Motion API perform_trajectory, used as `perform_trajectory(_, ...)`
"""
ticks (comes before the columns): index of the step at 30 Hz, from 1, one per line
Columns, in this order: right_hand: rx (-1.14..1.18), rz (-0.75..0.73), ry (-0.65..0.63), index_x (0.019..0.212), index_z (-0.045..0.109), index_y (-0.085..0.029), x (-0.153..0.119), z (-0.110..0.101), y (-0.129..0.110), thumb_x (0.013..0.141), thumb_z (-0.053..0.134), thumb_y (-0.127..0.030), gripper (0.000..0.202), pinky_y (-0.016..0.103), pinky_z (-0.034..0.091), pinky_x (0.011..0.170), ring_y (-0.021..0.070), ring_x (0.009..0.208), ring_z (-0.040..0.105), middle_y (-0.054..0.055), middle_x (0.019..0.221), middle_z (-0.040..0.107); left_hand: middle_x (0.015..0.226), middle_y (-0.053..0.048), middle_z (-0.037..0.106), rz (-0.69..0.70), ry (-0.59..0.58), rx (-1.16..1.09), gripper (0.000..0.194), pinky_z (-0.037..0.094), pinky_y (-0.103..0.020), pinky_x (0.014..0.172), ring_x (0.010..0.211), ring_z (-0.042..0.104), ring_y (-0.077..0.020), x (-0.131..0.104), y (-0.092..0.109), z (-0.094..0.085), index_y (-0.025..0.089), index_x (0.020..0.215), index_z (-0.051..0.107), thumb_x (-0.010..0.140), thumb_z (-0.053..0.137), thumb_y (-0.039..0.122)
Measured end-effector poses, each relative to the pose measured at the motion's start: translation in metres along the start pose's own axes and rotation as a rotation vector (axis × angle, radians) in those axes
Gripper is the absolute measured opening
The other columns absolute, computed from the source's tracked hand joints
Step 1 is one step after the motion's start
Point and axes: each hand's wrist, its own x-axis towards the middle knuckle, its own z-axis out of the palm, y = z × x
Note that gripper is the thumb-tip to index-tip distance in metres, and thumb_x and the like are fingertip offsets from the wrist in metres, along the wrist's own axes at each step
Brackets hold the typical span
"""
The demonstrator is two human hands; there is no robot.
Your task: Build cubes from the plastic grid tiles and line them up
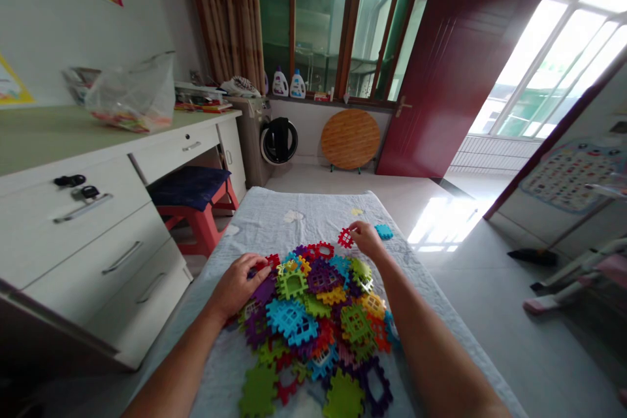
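A heap of toothed plastic building tiles (323, 277) in green, blue, purple, red and yellow lies on a cloth-covered table (304, 206). My right hand (366, 239) pinches a red window-patterned tile (345, 238) just beyond the heap's far edge. Close to those fingertips, a single blue tile (384, 231) lies apart on the cloth. At the left edge of the heap rests my left hand (243, 282), its fingers stretched over a purple tile (265, 289) and touching red pieces. Green tiles (258, 390) are spread toward the near side.
Left of the table stand a red stool (204, 222) with a dark top and a white desk (112, 235) carrying a plastic bag (140, 95). A washing machine (255, 137), a round wooden board (351, 138) and a dark red door (441, 72) are farther back.
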Motion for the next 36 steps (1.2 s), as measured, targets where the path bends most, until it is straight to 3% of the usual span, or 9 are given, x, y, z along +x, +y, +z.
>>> perform_trajectory(2, -0.064, 0.009, 0.034, 0.091, 0.068, -0.016, -0.007, -0.002, 0.006, 0.072, 0.057, -0.014, 0.022, 0.026, 0.04, 0.068, 0.0172, 0.076, 0.057, 0.007, 0.083, 0.065, 0.099, -0.005, 0.065, -0.001, -0.005, 0.0, 0.031, 0.046, -0.035, 0.09, 0.097, 0.06, -0.0211, 0.0, 0.001, 0.0, 0.02, 0.09, 0.065, 0.083, 0.05, 0.046)
perform_trajectory(6, -0.251, -0.034, 0.103, 0.112, 0.064, -0.02, -0.017, -0.004, 0.0, 0.073, 0.063, -0.024, 0.039, 0.033, 0.037, 0.081, 0.0244, 0.097, 0.052, 0.011, 0.111, 0.059, 0.099, -0.006, 0.065, -0.007, -0.007, 0.005, 0.032, 0.046, -0.035, 0.09, 0.097, 0.06, -0.0213, 0.0, 0.005, -0.002, 0.021, 0.09, 0.065, 0.082, 0.05, 0.047)
perform_trajectory(10, -0.217, -0.296, -0.101, 0.103, 0.067, -0.022, -0.02, -0.002, -0.022, 0.078, 0.062, -0.032, 0.028, 0.03, 0.035, 0.085, 0.0203, 0.094, 0.054, 0.006, 0.103, 0.064, 0.1, -0.005, 0.065, -0.013, -0.007, 0.012, 0.033, 0.047, -0.034, 0.09, 0.097, 0.06, -0.0214, 0.0, 0.006, -0.003, 0.021, 0.091, 0.066, 0.082, 0.05, 0.049)
perform_trajectory(13, -0.219, -0.372, -0.184, 0.104, 0.067, -0.022, -0.022, 0.007, -0.038, 0.076, 0.064, -0.042, 0.034, 0.031, 0.035, 0.083, 0.0218, 0.094, 0.055, 0.006, 0.1, 0.066, 0.101, -0.006, 0.065, -0.011, -0.015, 0.019, 0.033, 0.046, -0.035, 0.091, 0.098, 0.06, -0.0217, 0.0, 0.006, -0.003, 0.021, 0.091, 0.065, 0.083, 0.049, 0.049)
perform_trajectory(19, -0.344, -0.33, -0.278, 0.099, 0.067, -0.022, -0.023, 0.025, -0.05, 0.068, 0.067, -0.04, 0.036, 0.033, 0.036, 0.079, 0.0259, 0.094, 0.056, 0.008, 0.098, 0.067, 0.101, -0.006, 0.065, -0.01, -0.018, 0.019, 0.032, 0.046, -0.036, 0.092, 0.098, 0.059, -0.0219, 0.0, 0.006, -0.003, 0.021, 0.092, 0.065, 0.083, 0.049, 0.048)
perform_trajectory(24, -0.212, -0.316, -0.196, 0.094, 0.069, -0.02, -0.021, 0.018, -0.048, 0.072, 0.063, -0.034, 0.027, 0.028, 0.038, 0.073, 0.0206, 0.085, 0.058, 0.006, 0.091, 0.068, 0.1, -0.006, 0.065, -0.008, -0.02, 0.023, 0.032, 0.047, -0.035, 0.09, 0.097, 0.06, -0.0217, 0.0, 0.007, -0.003, 0.021, 0.091, 0.066, 0.082, 0.051, 0.049)
perform_trajectory(28, 0.025, -0.21, -0.115, 0.088, 0.069, -0.015, -0.012, -0.003, -0.033, 0.079, 0.049, -0.024, 0.024, 0.023, 0.037, 0.058, 0.013, 0.061, 0.056, 0.003, 0.073, 0.068, 0.1, -0.005, 0.065, -0.003, -0.021, 0.029, 0.033, 0.047, -0.034, 0.091, 0.098, 0.06, -0.0215, 0.0, 0.005, -0.003, 0.021, 0.091, 0.066, 0.083, 0.051, 0.049)
perform_trajectory(32, 0.157, -0.109, -0.042, 0.095, 0.067, -0.012, -0.002, -0.016, -0.011, 0.081, 0.041, -0.018, 0.03, 0.021, 0.039, 0.057, 0.0121, 0.058, 0.057, 0.002, 0.066, 0.066, 0.1, -0.005, 0.065, 0.005, -0.017, 0.038, 0.032, 0.047, -0.033, 0.091, 0.098, 0.06, -0.0211, 0.0, 0.003, -0.002, 0.022, 0.091, 0.066, 0.083, 0.051, 0.048)
perform_trajectory(36, -0.003, -0.067, -0.045, 0.099, 0.067, -0.014, -0.001, -0.011, 0.001, 0.08, 0.045, -0.014, 0.029, 0.022, 0.041, 0.064, 0.0136, 0.066, 0.059, 0.004, 0.074, 0.067, 0.1, -0.005, 0.065, 0.013, -0.021, 0.031, 0.031, 0.046, -0.033, 0.091, 0.098, 0.06, -0.0211, 0.0, 0.003, -0.002, 0.022, 0.092, 0.066, 0.083, 0.051, 0.047)
